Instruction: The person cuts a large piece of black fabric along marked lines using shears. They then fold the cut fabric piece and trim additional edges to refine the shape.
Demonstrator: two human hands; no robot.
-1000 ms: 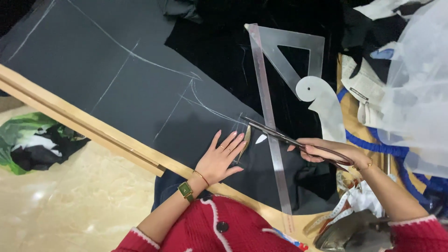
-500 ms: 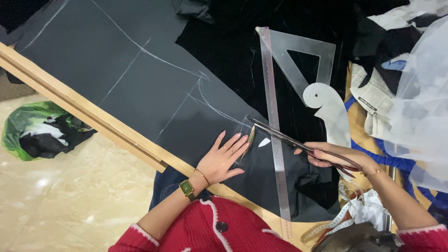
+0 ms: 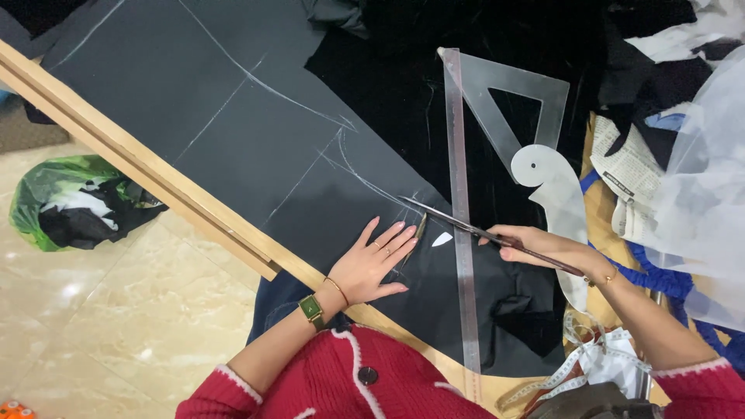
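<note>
A dark grey cloth marked with white chalk lines lies spread over the table. My left hand rests flat on it near the front edge, fingers apart, a green watch on the wrist. My right hand grips long scissors, whose blades point left and reach the cloth's cut edge by a curved chalk line. A small white chalk piece lies just below the blades, beside my left fingertips.
A clear triangular ruler lies over the black fabric, with a clear curved template to its right. The wooden table edge runs diagonally. A green bag of scraps sits on the floor. Sheer white cloth and a measuring tape lie at the right.
The view has shifted slightly. My hands and the scissors stay in nearly the same place on the cloth.
</note>
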